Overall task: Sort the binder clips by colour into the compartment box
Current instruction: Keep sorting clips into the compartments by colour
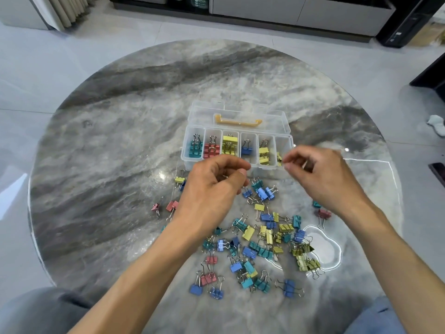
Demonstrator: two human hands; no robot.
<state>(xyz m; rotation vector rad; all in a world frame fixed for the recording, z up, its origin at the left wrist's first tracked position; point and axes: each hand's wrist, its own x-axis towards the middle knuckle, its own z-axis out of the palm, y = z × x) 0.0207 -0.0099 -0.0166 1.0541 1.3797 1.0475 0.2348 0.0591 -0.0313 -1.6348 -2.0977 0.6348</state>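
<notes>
Round marble table, clear plastic box, scattered metal clips.
Box lies just beyond both hands; left hand and right hand hover apart, fingers curled; whether they hold anything I cannot tell.

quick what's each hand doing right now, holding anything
Left hand: fingers curled, seemingly pinching something; what cannot be told.
Right hand: fingers curled by the box; blurred, cannot tell if it holds a clip.
</notes>
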